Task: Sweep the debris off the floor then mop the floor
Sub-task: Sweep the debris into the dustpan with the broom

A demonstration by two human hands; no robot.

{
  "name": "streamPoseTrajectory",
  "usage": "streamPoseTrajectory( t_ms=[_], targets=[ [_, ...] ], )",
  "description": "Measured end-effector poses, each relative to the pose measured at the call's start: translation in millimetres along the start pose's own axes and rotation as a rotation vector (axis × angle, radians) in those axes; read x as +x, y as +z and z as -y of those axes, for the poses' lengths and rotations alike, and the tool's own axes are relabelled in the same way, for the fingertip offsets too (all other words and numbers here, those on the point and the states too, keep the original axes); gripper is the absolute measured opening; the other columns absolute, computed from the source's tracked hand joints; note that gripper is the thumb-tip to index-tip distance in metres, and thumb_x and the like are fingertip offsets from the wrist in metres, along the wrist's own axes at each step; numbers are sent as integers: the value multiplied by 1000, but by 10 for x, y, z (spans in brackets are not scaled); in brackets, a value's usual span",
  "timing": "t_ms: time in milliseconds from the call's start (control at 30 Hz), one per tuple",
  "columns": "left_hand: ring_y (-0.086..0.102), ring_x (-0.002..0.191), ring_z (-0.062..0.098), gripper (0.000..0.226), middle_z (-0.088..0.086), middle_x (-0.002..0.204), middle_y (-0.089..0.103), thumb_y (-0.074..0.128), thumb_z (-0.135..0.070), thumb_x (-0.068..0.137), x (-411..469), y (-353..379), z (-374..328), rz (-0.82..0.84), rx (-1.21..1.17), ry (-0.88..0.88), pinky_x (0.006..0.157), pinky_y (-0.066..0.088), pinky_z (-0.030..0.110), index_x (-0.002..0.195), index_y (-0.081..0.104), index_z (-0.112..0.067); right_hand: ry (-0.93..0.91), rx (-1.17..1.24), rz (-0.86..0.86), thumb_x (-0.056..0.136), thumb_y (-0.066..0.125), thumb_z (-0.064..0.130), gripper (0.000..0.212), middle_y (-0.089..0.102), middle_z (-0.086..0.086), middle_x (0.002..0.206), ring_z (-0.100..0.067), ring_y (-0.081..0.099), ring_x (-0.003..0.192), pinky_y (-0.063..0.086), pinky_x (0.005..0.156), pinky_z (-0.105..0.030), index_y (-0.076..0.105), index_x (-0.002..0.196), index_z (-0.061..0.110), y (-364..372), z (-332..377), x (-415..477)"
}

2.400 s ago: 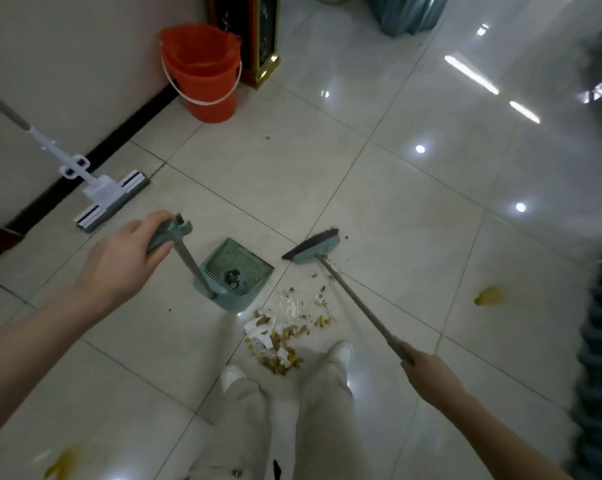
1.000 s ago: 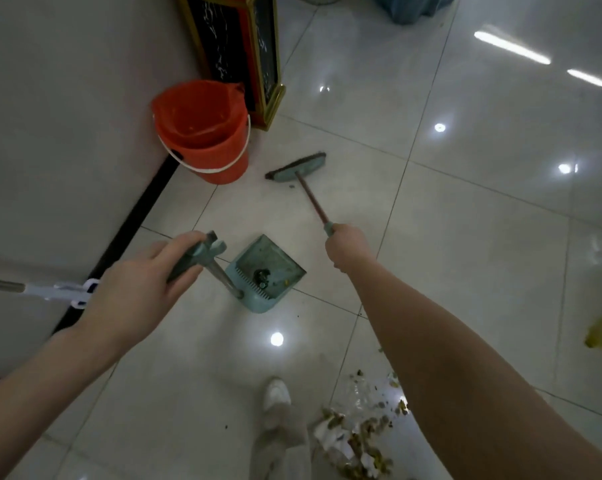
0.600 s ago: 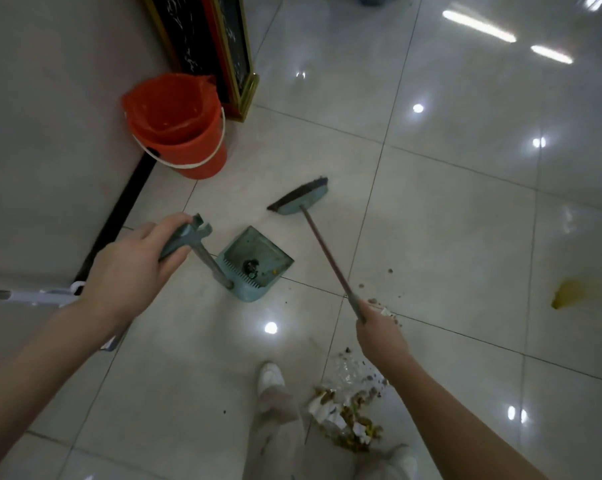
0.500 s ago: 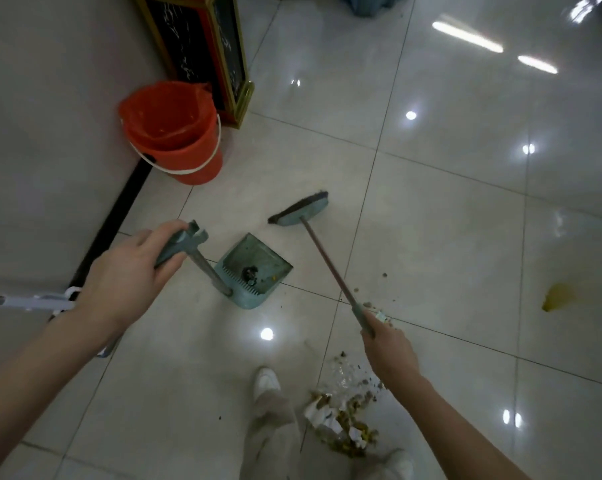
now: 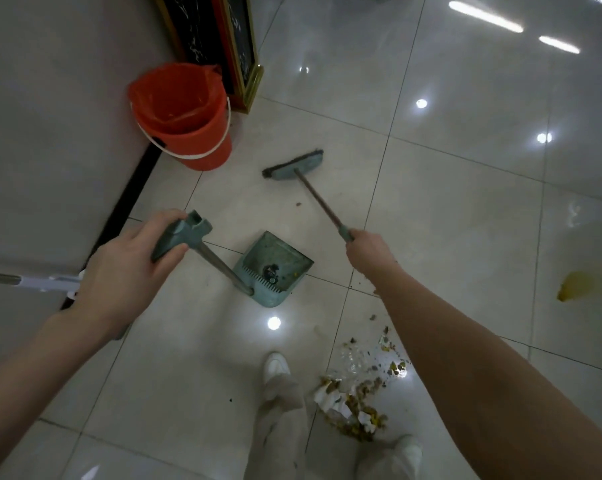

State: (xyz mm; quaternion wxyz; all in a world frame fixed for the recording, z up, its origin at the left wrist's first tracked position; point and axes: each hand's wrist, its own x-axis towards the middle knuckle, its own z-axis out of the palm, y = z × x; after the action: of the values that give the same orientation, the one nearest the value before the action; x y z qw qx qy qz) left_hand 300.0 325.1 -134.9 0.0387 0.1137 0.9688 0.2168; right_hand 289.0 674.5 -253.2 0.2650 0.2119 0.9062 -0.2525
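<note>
Debris pile (image 5: 353,407) of paper scraps and yellow-brown bits sits on the tiled floor (image 5: 448,220) between the two white shoes (image 5: 275,367), under the right forearm and well apart from the wall edge. Loose crumbs (image 5: 384,341) trail from it toward the dustpan's right side

Left hand (image 5: 126,271) grips the long-handled dustpan (image 5: 275,268) at its top grip, fingers curled over it and thumb pressed underneath. Pan rests on the floor across a tile seam with its mouth pointing away from the person; a small dark lump and a few specks lie inside

Right hand (image 5: 369,251) holds the end of the broom (image 5: 294,165) handle. It shows from the back, so fingers look wrapped around the handle but their exact lie is hidden. Broom head is down at floor level beyond the pan, apart from the debris

Orange bucket (image 5: 185,116) with a liner stands at the floor's wall edge, just beside a framed board (image 5: 223,39). Mop (image 5: 46,282) shaft pokes out behind the left hand, also at the wall edge. Yellow stain (image 5: 573,285) marks the floor far right
</note>
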Motion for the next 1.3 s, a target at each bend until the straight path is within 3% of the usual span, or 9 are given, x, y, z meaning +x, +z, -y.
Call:
streamPoseTrajectory(
  t_ms=[233, 333, 533, 667, 767, 867, 1100, 1167, 1300],
  targets=[
    [58, 70, 28, 40, 5, 100, 64, 62, -27, 90, -96, -14, -19, 24, -12, 28, 61, 49, 40, 127, 49, -27, 150, -99, 52, 99, 37, 19, 42, 58, -3, 79, -20, 62, 67, 58, 60, -37, 42, 136, 37, 316, -989, -888],
    [60, 71, 29, 40, 7, 95, 64, 61, -28, 90, -117, -18, -40, 45, -16, 61, 64, 51, 44, 128, 49, -27, 218, -161, 114, 101, 35, 24, 42, 55, -1, 72, -17, 55, 57, 47, 48, -29, 33, 140, 41, 366, -1397, -1462],
    [60, 78, 33, 41, 12, 98, 64, 62, -24, 90, -97, -42, -168, 82, -24, 133, 67, 52, 44, 128, 48, -24, 261, -118, 57, 102, 37, 37, 43, 60, 0, 70, -17, 61, 57, 57, 56, -36, 33, 144, 46, 230, -1788, -2208],
    [60, 80, 35, 41, 18, 98, 64, 66, -12, 87, -87, -36, -254, 56, -60, 171, 68, 45, 36, 125, 55, -15, 217, 29, -76, 99, 45, 37, 39, 65, 0, 76, -18, 62, 59, 57, 58, -39, 49, 139, 36, 43, -1699, -2183],
    [61, 80, 35, 41, 15, 101, 64, 64, -20, 88, -113, -21, -224, 53, -23, 150, 69, 51, 42, 128, 51, -21, 180, 85, -143, 100, 45, 35, 36, 63, 1, 74, -19, 61, 59, 49, 51, -31, 52, 135, 37, -64, -1446, -1924],
    [61, 80, 35, 40, 10, 102, 64, 60, -29, 90, -143, -17, -230, 58, 6, 136, 67, 53, 50, 129, 47, -28, 161, 112, -175, 99, 44, 34, 31, 63, 0, 78, -21, 61, 65, 50, 56, -30, 57, 127, 36, -128, -1232, -1424],
    [60, 80, 38, 41, 12, 106, 65, 61, -25, 90, -300, -16, -368, 43, 31, 129, 70, 52, 48, 129, 47, -27, 245, 137, -43, 97, 43, 15, 35, 53, 0, 77, -19, 57, 65, 57, 65, -35, 58, 129, 14, -127, -1026, -651],
    [59, 78, 37, 41, 13, 103, 65, 62, -23, 90, -393, -7, -419, 41, 27, 117, 69, 51, 47, 128, 48, -25, 269, 150, -2, 98, 41, 14, 36, 53, -1, 79, -18, 57, 63, 54, 58, -33, 56, 131, 14, -23, -1126, -802],
    [60, 75, 35, 40, 13, 100, 64, 58, -30, 90, -704, 20, -540, 62, 50, 88, 67, 52, 47, 128, 45, -29, 224, 149, -9, 98, 38, 13, 43, 60, -3, 86, -18, 63, 70, 59, 62, -36, 49, 138, 24, 340, -1555, -1457]
  ],
)
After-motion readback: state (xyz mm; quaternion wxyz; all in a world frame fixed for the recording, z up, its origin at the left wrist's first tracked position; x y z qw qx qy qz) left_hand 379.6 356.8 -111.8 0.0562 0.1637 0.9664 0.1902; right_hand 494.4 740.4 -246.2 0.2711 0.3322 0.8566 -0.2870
